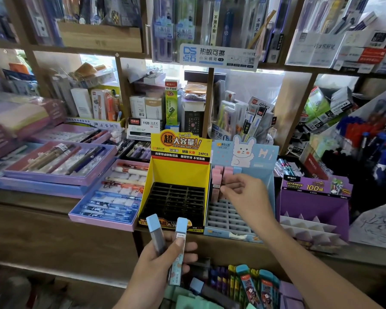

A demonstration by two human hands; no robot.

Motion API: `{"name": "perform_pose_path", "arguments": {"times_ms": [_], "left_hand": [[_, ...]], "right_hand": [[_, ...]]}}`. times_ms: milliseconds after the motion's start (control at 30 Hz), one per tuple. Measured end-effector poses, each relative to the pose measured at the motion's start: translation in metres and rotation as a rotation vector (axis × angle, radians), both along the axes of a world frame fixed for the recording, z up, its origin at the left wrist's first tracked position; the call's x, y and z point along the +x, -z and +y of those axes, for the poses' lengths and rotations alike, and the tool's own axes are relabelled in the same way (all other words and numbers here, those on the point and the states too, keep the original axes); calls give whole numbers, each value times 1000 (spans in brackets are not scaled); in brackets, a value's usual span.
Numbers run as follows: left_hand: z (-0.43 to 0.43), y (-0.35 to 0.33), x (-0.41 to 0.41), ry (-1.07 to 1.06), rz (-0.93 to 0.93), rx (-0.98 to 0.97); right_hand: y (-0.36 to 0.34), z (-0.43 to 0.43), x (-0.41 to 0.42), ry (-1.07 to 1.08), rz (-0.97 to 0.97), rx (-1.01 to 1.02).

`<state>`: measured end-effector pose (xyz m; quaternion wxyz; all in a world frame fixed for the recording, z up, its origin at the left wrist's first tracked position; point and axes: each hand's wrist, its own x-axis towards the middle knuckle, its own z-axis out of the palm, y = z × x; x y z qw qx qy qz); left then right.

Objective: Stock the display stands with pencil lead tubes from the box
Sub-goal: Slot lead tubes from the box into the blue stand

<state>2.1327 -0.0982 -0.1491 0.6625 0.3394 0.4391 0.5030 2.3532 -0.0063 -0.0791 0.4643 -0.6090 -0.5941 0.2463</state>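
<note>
Pink lead tube [216, 190], one: pinched upright at the fingers of the right hand [245, 192], arm outstretched over the rear slots of the blue display stand [265, 157]. Blue-capped lead tubes [157, 233], two: gripped upright in the left hand [158, 262], held low, just before the yellow display stand [178, 172]. Purple display stand [314, 197], one: right of the fingers.

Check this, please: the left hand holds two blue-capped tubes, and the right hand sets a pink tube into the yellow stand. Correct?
Not the yellow stand. The head view shows the right hand setting the pink tube into the light blue rabbit stand beside it. The left hand does hold two blue-capped tubes.
</note>
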Motion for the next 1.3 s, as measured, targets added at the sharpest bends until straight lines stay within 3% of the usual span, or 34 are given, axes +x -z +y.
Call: {"name": "perform_pose_path", "arguments": {"times_ms": [100, 333, 567, 833, 1033, 1300], "left_hand": [[0, 1, 0, -21, 8, 3], [-1, -3, 3, -8, 27, 34], [-3, -6, 4, 33, 39, 40], [0, 2, 2, 53, -79, -47], [2, 6, 2, 19, 58, 33], [5, 8, 0, 19, 92, 84]], "right_hand": [[-2, -17, -4, -30, 55, -39], [7, -52, -31, -370, 195, -300], [12, -58, -38, -420, 312, -350], [-11, -49, 3, -284, 415, -252], [-33, -35, 41, -113, 264, -65], [-47, -19, 58, 19, -135, 86]]}}
